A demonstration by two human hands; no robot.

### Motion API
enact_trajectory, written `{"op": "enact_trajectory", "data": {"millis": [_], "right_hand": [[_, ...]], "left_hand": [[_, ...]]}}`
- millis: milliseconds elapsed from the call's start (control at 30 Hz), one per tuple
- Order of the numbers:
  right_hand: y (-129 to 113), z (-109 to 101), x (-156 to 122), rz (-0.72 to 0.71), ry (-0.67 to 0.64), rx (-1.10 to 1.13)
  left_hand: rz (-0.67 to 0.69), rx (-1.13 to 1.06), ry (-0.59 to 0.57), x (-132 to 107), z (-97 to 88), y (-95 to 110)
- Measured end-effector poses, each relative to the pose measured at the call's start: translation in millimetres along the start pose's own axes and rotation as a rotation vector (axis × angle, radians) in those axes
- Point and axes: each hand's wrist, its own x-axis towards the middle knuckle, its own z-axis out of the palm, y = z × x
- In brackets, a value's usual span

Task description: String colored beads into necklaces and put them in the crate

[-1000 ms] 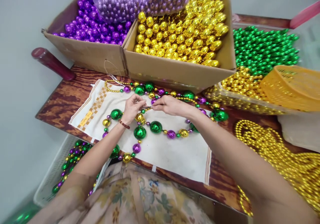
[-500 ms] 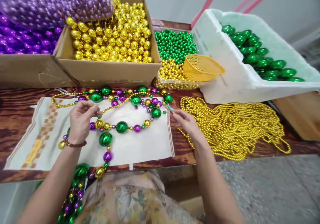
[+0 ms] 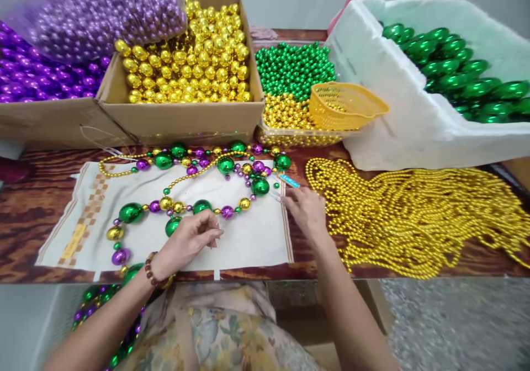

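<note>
My left hand (image 3: 192, 238) hovers over the white cloth (image 3: 252, 238) with thumb and fingertips pinched together. Whatever they hold, if anything, is too small to make out. Just behind it lies a string of mixed beads with a large green bead (image 3: 202, 206) and a purple bead (image 3: 227, 212). At the cloth's right edge my right hand (image 3: 305, 211) has its fingers curled together. A small blue strip with light markings (image 3: 289, 180) touches or lies beside those fingers, and something thin and silvery shows at their tips. A thin gold bead chain (image 3: 190, 175) loops across the cloth.
Gold bead strands (image 3: 397, 216) lie heaped on the right. Behind stand a carton (image 3: 178, 117) of gold beads, a clear tray (image 3: 298, 136) of small beads, a yellow basket (image 3: 348, 109) and a white foam box (image 3: 372, 133) of green beads. Purple beads (image 3: 49, 78) fill the left carton.
My left hand has left the end of the gold chain and moved right and toward me. My right hand has shifted slightly down, and more of the blue strip shows. The view has shifted.
</note>
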Motion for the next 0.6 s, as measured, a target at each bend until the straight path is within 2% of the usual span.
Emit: {"op": "enact_trajectory", "data": {"millis": [100,200,333,400,500,600], "right_hand": [[6.3,-2.5,21.3,-0.041,0.032,-0.135],[4.5,1.9,40.9,-0.059,0.008,-0.261],[-1.3,6.1,50.8,-0.088,-0.051,-0.311],[0.3,4.8,51.2,-0.076,-0.06,-0.29],[8.5,-4.0,48.8,-0.031,-0.041,-0.203],[17.0,-24.2,42.7,0.007,0.009,-0.136]], "left_hand": [[-0.061,-0.03,0.015,-8.9,-1.7,-3.1],[-0.097,-0.002,-0.023,-14.4,-1.3,-5.2],[-0.112,0.028,-0.04,-14.2,4.1,-5.1],[-0.126,0.024,-0.091,-11.3,12.5,-3.5],[-0.1,0.121,-0.268,-3.5,42.2,-3.2],[0.083,0.389,-0.544,6.2,97.3,-10.4]]}}
